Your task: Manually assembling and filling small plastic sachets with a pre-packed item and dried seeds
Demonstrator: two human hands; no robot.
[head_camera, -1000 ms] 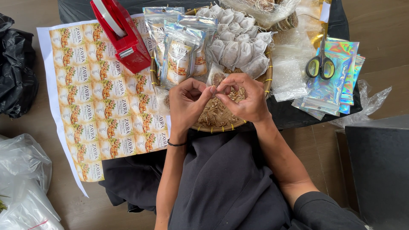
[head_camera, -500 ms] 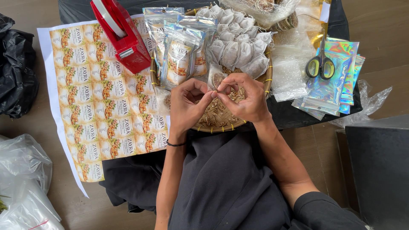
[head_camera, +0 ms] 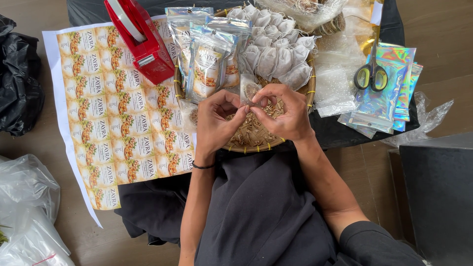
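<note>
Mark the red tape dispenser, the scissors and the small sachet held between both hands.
red tape dispenser [head_camera: 143,42], head view, on the red body.
scissors [head_camera: 372,74], head view, near the pivot above the handles.
small sachet [head_camera: 250,90], head view, on its upper half above the fingertips.

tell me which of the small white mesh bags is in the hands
The small mesh bag pinched between left hand and right hand; the others lie piled in the woven tray.

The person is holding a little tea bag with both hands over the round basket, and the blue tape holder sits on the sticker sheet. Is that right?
Almost. The tape holder is red, not blue, as the head view shows. The rest holds: the left hand and right hand pinch a small tea bag over the round basket, and the holder sits on the sticker sheet.
</note>
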